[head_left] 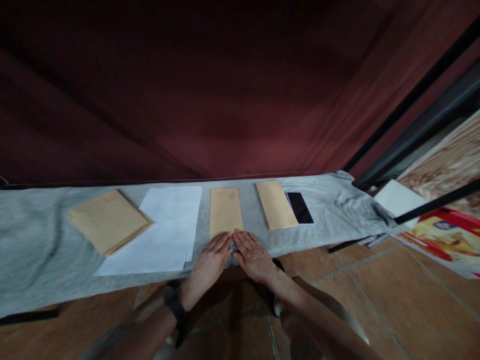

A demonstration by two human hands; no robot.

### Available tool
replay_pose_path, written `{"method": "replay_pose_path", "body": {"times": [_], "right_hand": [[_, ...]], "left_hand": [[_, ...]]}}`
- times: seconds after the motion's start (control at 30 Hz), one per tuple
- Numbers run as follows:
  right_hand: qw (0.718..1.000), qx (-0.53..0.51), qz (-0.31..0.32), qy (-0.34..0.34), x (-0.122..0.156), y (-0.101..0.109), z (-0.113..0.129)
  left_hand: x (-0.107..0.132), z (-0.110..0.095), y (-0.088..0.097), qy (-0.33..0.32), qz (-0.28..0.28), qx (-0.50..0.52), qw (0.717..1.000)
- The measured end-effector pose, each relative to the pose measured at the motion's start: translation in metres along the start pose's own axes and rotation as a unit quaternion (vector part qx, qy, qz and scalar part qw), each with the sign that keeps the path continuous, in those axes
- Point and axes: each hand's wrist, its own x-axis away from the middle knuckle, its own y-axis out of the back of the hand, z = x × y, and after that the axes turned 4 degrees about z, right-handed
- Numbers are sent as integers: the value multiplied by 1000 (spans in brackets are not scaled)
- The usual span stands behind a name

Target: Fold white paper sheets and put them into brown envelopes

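A brown paper envelope [225, 210] lies upright before me on the grey cloth. My left hand [213, 257] rests flat on its near end, fingers stretched out. Beside it my right hand [254, 254] lies flat on the same end, the two sets of fingertips nearly touching. Both hands cover the envelope's near edge. To the left, white paper sheets [165, 235] lie partly under a stack of brown envelopes [108, 220]. On the right is a smaller pile of brown envelopes [276, 205].
A dark-screened phone [300, 208] lies against the right-hand pile. Grey cloth [337, 210] covers the narrow table. A dark red curtain [225, 100] hangs behind it. Black metal bars [412, 105] and a printed cardboard box [446, 237] stand at the right.
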Motion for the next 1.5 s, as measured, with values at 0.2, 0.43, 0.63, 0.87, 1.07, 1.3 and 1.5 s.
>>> {"method": "replay_pose_path", "body": {"times": [0.2, 0.43, 0.63, 0.87, 1.07, 1.3, 1.5], "right_hand": [[1000, 15, -2, -12, 6, 1, -4], [999, 30, -3, -26, 13, 7, -10], [1000, -3, -12, 11, -4, 10, 12], [1000, -14, -7, 24, -7, -1, 16], [1000, 7, -9, 8, -17, 5, 15], [998, 48, -38, 12, -28, 7, 21], [998, 63, -23, -5, -32, 4, 25]], "left_hand": [[7, -10, -6, 30, -15, -37, 999], [13, -13, -8, 75, -24, -81, 994], [9, -17, 1, 81, 20, -112, 990], [12, -10, 3, 95, 13, -90, 991], [7, 5, 0, 153, -58, -38, 986], [-16, 13, 10, 255, -69, 99, 959], [-34, 17, 26, 383, -46, 326, 863]]}}
